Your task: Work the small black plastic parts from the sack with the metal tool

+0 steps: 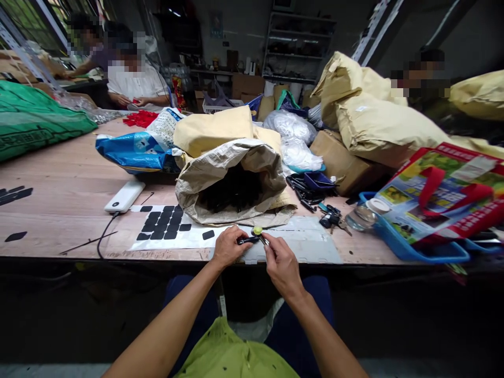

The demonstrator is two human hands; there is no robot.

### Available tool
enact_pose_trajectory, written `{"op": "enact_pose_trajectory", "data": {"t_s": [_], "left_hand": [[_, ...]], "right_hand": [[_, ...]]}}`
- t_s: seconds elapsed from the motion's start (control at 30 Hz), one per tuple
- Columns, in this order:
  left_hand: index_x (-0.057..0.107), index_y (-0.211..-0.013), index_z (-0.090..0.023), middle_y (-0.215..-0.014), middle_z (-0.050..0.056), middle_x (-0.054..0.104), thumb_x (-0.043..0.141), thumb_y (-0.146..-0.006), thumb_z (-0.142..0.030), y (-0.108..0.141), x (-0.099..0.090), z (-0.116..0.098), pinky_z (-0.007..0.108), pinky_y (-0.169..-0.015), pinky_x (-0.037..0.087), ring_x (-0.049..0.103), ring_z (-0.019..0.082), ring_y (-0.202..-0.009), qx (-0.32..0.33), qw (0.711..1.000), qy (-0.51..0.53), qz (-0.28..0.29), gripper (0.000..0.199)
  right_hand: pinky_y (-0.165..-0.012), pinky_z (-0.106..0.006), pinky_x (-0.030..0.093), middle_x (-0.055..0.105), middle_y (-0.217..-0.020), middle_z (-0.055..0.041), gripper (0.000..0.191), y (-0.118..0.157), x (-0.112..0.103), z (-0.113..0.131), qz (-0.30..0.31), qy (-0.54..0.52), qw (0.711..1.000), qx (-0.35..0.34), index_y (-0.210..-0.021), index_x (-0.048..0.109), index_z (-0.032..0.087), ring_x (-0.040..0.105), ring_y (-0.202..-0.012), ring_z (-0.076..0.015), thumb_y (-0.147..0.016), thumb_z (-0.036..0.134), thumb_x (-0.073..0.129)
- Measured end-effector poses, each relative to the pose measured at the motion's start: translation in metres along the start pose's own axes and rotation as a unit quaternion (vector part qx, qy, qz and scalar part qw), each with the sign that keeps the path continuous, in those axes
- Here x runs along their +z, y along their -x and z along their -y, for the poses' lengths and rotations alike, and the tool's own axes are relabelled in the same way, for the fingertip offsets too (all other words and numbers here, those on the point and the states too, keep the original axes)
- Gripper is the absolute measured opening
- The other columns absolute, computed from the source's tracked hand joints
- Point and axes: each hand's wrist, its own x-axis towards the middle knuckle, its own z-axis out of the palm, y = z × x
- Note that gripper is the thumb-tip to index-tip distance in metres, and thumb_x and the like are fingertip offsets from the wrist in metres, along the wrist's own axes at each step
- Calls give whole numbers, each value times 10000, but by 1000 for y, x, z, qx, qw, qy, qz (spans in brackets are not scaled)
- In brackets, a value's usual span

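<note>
Green shirt (236, 352) below, your left hand (229, 247) pinches a black piece (246, 240), right hand (284, 265) a silvery part (264, 241), apparently mid-job, tally in the sack (189, 189) unclear!

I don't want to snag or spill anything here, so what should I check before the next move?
1. Left hand has hold of the black piece: ok.
2. Right hand has hold of the metallic piece: ok.
3. Those two pieces joined: cannot tell, too small.
4. Sack mouth open: ok, dark contents show.
5. Bottle capped: ok, white lid on.
6. Cable away from the table edge: not ok, it runs to the front edge.
</note>
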Motion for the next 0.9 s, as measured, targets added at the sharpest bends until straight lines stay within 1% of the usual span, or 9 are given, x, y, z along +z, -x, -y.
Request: {"op": "enact_pose_trajectory", "data": {"t_s": [0.1,0.2,0.33,0.5,0.57,0.63,0.73,0.83,0.9], "left_hand": [[729,-883,-233,-846,-5,649,798,-801,-334,0,0,0,299,-766,417,594,187,-867,10,1000,-1,-5,147],[719,-852,-229,-841,-3,648,802,-796,-336,0,0,-1,301,-771,417,594,190,-866,9,1000,-5,-12,146],[716,-834,-232,-824,-9,650,809,-785,-317,-1,0,-1,296,-765,414,592,183,-850,10,1000,-2,-12,135],[707,-819,-223,-808,-5,646,807,-780,-324,-1,0,-2,295,-753,415,591,182,-833,11,1000,-7,-14,147],[709,-828,-224,-816,-4,650,803,-779,-318,0,0,-3,298,-758,418,592,183,-841,11,1000,-12,-14,141],[710,-842,-227,-827,-4,651,794,-781,-310,0,-1,-4,301,-760,420,592,185,-851,13,1000,-17,-16,132],[705,-855,-229,-831,-4,642,782,-777,-300,1,0,-5,305,-759,427,590,187,-845,10,999,-25,-20,130],[697,-859,-232,-838,0,644,770,-758,-269,1,0,-6,313,-773,441,595,196,-853,8,999,-26,-18,130],[692,-857,-233,-850,4,650,759,-745,-244,1,0,-6,320,-794,450,600,203,-872,10,999,-26,-18,131]], "right_hand": [[-916,-295,503,664,-1080,-63,408,6,6,7,13,36,999,-15,-1377,598,247,639,-1000,-181,-1012,230,418],[-854,-282,515,661,-1027,-54,407,7,6,7,30,72,997,-10,-1356,621,253,645,-929,-178,-1003,214,423],[-885,-276,516,667,-1077,-64,410,6,2,5,-8,84,996,3,-1369,613,249,651,-1008,-181,-1004,231,428],[-834,-262,516,678,-1052,-57,401,7,-1,3,3,103,995,17,-1334,640,251,659,-949,-171,-991,224,434],[-858,-267,506,677,-1081,-59,397,3,-4,-1,-14,100,994,30,-1330,639,251,650,-988,-175,-996,239,425],[-886,-274,492,672,-1119,-62,395,-5,-10,-7,-41,102,993,47,-1331,636,253,634,-1033,-182,-996,254,428],[-863,-274,464,665,-1120,-56,383,-26,-22,-25,-65,138,983,99,-1306,655,260,614,-1012,-185,-971,248,472],[-829,-278,420,649,-1100,-60,377,-49,-30,-49,-53,204,963,169,-1281,678,257,587,-988,-189,-942,218,515],[-819,-289,397,636,-1106,-70,375,-61,-31,-63,-39,238,949,203,-1284,680,256,573,-994,-197,-945,220,524]]}}
